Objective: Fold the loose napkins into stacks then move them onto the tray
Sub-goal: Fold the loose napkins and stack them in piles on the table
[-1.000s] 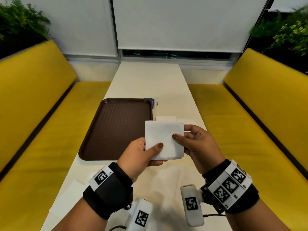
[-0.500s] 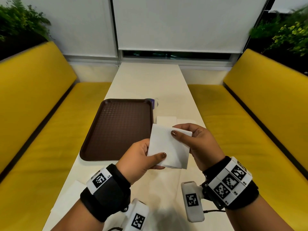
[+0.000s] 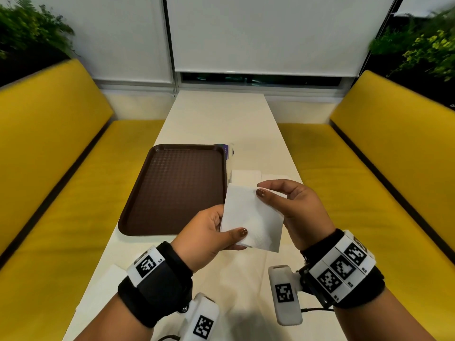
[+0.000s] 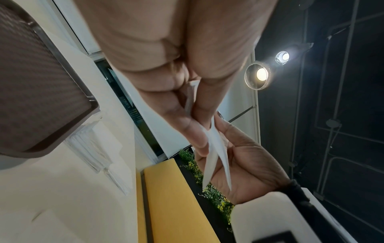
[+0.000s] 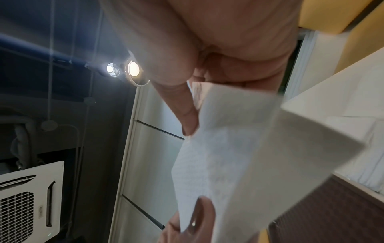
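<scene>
Showing a folded napkin (image 3: 251,217) held in the air above the bench (image 3: 221,119), just right of the tray (image 3: 172,188): left hand (image 3: 209,239) pinches its near corner, right hand (image 3: 295,212) its far edge, apparently to square the fold before stacking.

One brown tray (image 3: 172,188). Two hands (image 3: 206,239) (image 3: 298,212). One napkin (image 3: 253,217) held up. Two yellow benches (image 3: 61,168) (image 3: 381,168). Two ceiling lamps (image 4: 260,74) (image 4: 283,56).
</scene>
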Tool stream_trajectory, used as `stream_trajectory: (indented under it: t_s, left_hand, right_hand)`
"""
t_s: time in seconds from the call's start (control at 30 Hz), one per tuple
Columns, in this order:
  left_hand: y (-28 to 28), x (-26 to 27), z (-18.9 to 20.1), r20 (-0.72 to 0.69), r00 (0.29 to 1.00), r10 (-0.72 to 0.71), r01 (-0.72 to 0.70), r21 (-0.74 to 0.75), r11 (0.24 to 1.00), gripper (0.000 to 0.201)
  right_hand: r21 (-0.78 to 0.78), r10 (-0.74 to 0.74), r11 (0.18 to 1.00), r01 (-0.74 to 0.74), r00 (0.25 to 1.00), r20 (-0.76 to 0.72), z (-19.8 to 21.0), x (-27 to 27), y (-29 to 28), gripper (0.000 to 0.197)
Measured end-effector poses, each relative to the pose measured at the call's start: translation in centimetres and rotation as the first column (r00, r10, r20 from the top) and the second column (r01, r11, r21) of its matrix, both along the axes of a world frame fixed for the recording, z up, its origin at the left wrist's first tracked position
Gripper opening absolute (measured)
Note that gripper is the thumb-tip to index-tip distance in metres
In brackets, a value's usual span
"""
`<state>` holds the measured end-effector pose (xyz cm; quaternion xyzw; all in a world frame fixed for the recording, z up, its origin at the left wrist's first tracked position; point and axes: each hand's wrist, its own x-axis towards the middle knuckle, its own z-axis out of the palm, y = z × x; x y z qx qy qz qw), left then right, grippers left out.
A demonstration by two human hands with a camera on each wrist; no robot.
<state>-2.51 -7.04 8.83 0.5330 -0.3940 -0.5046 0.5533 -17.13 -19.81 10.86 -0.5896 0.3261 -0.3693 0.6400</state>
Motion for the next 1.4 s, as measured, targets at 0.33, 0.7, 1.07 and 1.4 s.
stream_trajectory:
  t_s: [0.33, 0.7, 1.07, 1.4]
  left_hand:
    - [-1.3, 0.5, 2.1, 0.077, 0.976, 0.204, -0.194, -0.118, 0.974, 0.044]
    - [-1.4, 0.4, 1.7, 0.196, 0.948, 0.252, -0.216, -0.191, 0.958, 0.012]
    - [-1.7, 0.5, 2.0, 0.304, 0.927, 0.22, -0.173, -0.172, 0.97, 0.006]
    - [-3.4, 0.3, 1.3, 0.247, 0.939, 0.239, -0.209, -0.142, 0.968, 0.007]
  right_hand:
    - [-0.067, 0.038, 0.997, -0.04, 0.999, -0.036, 0.0, 0.0, 0.7, 0.005]
    - [-0.192, 0.074, 0.975, -0.111, 0.979, -0.187, 0.9, 0.0, 1.7, 0.005]
    - [-0.193, 0.146, 0.964, -0.184, 0.97, -0.194, 0.6, -2.3, -0.1, 0.009]
    - [-0.011, 0.05, 0.999, -0.051, 0.993, -0.107, -0.4, -5.4, -2.8, 0.013]
